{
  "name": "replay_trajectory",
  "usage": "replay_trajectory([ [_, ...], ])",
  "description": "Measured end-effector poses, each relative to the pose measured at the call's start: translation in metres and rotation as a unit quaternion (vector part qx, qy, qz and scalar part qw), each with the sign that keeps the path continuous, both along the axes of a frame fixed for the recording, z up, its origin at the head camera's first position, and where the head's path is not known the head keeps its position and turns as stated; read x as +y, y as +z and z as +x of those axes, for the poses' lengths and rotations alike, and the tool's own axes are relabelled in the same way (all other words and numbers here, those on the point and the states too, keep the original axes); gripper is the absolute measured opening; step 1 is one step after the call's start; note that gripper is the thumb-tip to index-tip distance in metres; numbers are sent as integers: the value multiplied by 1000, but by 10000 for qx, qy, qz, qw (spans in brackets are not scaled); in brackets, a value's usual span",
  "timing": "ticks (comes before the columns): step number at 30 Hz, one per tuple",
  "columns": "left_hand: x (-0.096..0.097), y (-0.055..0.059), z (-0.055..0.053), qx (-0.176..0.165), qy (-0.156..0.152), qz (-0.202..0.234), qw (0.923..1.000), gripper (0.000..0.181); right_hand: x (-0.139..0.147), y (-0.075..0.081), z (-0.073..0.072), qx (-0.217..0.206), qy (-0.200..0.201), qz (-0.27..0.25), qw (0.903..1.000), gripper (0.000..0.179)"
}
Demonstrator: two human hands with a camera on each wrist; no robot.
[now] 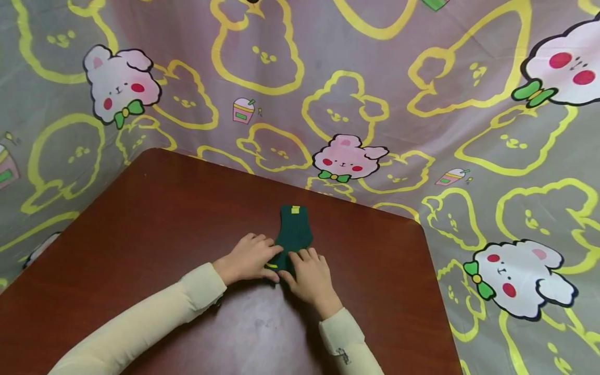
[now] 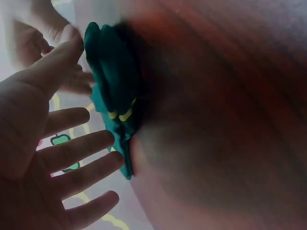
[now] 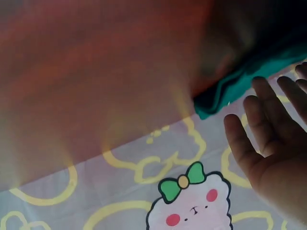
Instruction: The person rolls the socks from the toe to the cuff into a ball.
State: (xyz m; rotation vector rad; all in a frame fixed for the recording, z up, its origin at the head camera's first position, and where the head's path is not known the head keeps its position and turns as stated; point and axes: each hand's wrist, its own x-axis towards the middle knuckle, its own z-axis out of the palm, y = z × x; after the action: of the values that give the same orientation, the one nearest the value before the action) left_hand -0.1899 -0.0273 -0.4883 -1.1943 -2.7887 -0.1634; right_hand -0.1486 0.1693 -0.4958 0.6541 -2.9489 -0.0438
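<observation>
A pair of dark green socks (image 1: 295, 232) lies on the table, with a small yellow label (image 1: 295, 210) at the far end. Its near part is partly covered by the hands. At its left edge my left hand (image 1: 250, 255) has the thumb and fingers extended, touching the fabric. From the right, my right hand (image 1: 311, 273) rests its fingertips on the near part, fingers spread. The left wrist view shows the socks (image 2: 112, 67) as two layers with yellow marks, beside my left hand's (image 2: 62, 143) straight fingers. In the right wrist view, green fabric (image 3: 240, 88) borders my right hand's (image 3: 273, 148) fingers.
The brown table (image 1: 187, 208) has a glossy surface and rounded far corners. A cloth (image 1: 187, 47) printed with cartoon bunnies and yellow outlines hangs behind it and along both sides.
</observation>
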Motion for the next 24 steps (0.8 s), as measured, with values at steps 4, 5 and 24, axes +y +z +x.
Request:
replay_trajectory([
  [4, 0, -1, 0, -71, -22, 33, 10000, 68, 0, -5, 7, 71, 75, -215, 9997, 54],
  [5, 0, -1, -1, -116, -30, 42, 9999, 65, 0, -5, 8, 68, 88, -240, 9997, 53],
  [24, -2, -6, 3, -476, -62, 490, 9976, 15, -7, -17, 10, 1179, 387, -378, 9915, 26],
])
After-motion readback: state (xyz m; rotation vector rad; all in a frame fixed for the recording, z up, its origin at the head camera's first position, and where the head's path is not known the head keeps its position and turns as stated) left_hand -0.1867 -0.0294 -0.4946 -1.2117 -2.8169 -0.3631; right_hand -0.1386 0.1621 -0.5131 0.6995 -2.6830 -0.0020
